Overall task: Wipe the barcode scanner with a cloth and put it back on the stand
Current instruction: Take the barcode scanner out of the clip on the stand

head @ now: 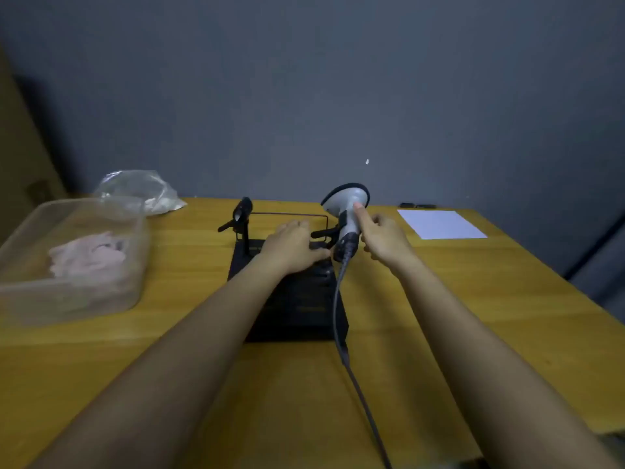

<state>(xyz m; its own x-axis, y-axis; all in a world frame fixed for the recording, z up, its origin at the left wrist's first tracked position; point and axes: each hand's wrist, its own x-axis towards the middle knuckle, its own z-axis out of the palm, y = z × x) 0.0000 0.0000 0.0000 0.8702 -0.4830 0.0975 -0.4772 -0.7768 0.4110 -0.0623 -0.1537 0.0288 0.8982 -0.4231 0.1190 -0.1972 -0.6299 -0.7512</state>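
The white and black barcode scanner (346, 206) stands upright on the right clamp of the black stand (294, 299), its grey cable (341, 319) trailing toward me. My right hand (382, 240) touches the scanner's handle, index finger laid along it near the head. My left hand (294, 245) rests palm down on the stand's base beside the handle's foot, thumb near the scanner. A pale pink cloth (89, 253) lies inside a clear plastic box (72, 301) at the left.
A second black clamp (241, 211) rises at the stand's back left. A crumpled clear plastic bag (140, 191) lies behind the box. A white paper sheet (441, 223) lies at the back right of the yellow wooden table (473, 299). A grey wall stands behind.
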